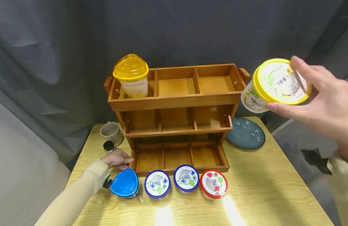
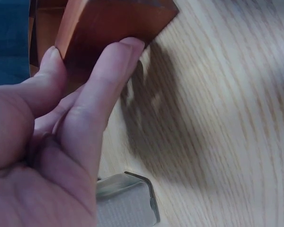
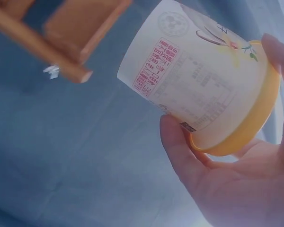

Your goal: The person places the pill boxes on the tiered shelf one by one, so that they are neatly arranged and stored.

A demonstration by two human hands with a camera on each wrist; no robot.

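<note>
Held up at the right of the head view is a white cup with a yellow lid (image 1: pixel 281 81). My right hand (image 1: pixel 327 102) grips it by the lid rim, thumb on one side and fingers on the other. In the right wrist view the cup (image 3: pixel 194 80) is tilted, its printed side showing. A tiered wooden rack (image 1: pixel 174 102) stands in the middle. My left hand (image 1: pixel 117 159) pinches the front left end of its lowest tier; the left wrist view shows thumb and fingers on the wood (image 2: pixel 104 33). Another cup with a domed yellow lid (image 1: pixel 131 72) sits in the top left compartment.
Along the rack's front stand a blue-lidded cup (image 1: pixel 125 182), two tubs with blueberry lids (image 1: pixel 157 184) and a red-lidded tub (image 1: pixel 213 184). A mug (image 1: pixel 111 132) and a black-capped jar (image 1: pixel 109 146) are at the left; a dark blue plate (image 1: pixel 241 135) lies behind right.
</note>
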